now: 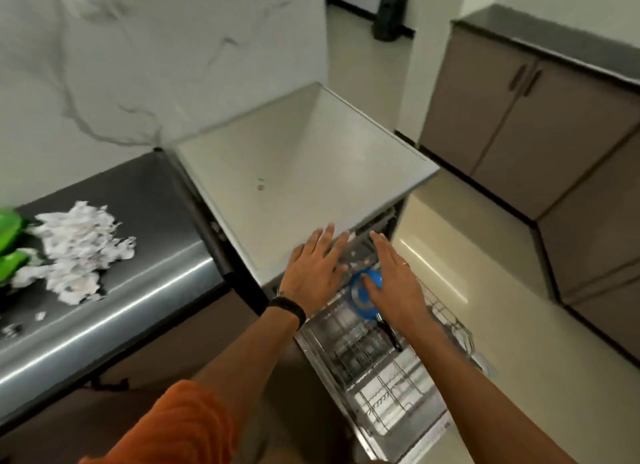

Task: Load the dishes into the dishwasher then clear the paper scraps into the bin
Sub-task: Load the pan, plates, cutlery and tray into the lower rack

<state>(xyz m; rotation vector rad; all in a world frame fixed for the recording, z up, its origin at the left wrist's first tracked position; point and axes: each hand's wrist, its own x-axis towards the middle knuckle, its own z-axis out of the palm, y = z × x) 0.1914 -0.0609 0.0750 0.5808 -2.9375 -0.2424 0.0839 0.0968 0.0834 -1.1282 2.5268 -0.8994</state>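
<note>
The dishwasher (298, 173) stands open below me, its wire racks (381, 377) pulled out. A blue bowl (363, 292) sits upside down in the upper rack, with a dark utensil (389, 335) just in front of it. My left hand (317, 269) lies flat with straight fingers at the front edge of the dishwasher's top. My right hand (393, 276) reaches over the rack with straight fingers, beside and partly over the blue bowl. A pile of white paper scraps (78, 252) lies on the steel counter (138, 290) at the left.
Green dishes (10, 245) show at the far left edge of the counter. Brown cabinets (519, 134) line the right side. A dark bin (389, 13) stands on the floor at the back. Cream floor (519, 325) stretches right of the dishwasher.
</note>
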